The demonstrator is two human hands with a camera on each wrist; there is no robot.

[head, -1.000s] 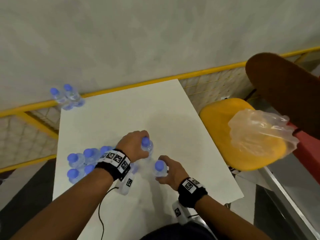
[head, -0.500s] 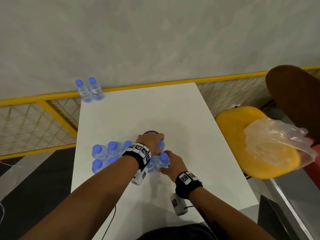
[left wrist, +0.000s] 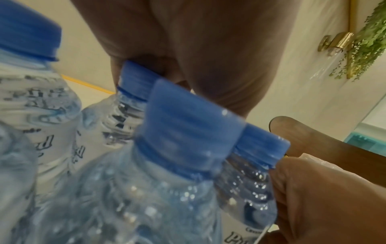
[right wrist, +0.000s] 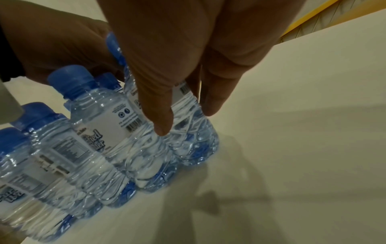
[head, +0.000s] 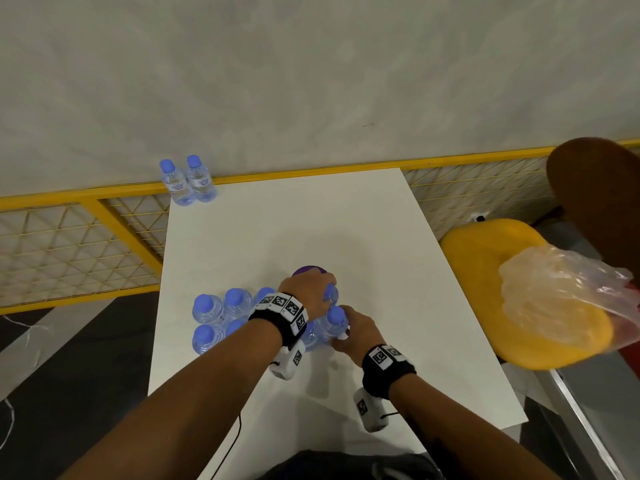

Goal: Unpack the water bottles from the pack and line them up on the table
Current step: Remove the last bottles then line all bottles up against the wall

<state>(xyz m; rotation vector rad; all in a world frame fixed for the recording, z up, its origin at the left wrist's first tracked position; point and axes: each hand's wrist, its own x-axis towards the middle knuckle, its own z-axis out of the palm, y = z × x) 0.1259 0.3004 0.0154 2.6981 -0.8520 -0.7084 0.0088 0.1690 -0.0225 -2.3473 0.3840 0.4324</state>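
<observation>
Your L hand (head: 309, 294) sits on top of the pack (head: 221, 318), fingers (left wrist: 119, 72) curled over the cap of the bottle on the far side of the pack's right end; grip looks closed round that cap, tho the head view hides most of it. Your R hand (head: 353, 332) is at the near right corner of the pack, thumb and fingers (right wrist: 158, 105) wrapped down the body of the near end bottle (head: 335, 323), pinching it from the side.

The pack stands towards the near-left part of the table (head: 363, 237), bottles upright, caps up, long rows running along the near edge. So both bottles you hold lie straight under the fingers, long axis vertical — I'd judge the move is up and out, not sideways, since neighbours press against them on the left.

Two bottles (head: 188, 183) already stand side by side, touching, at the far-left corner of the table. That's the line to extend. The L hand is nearer that corner; the R has to cross over more table.
</observation>
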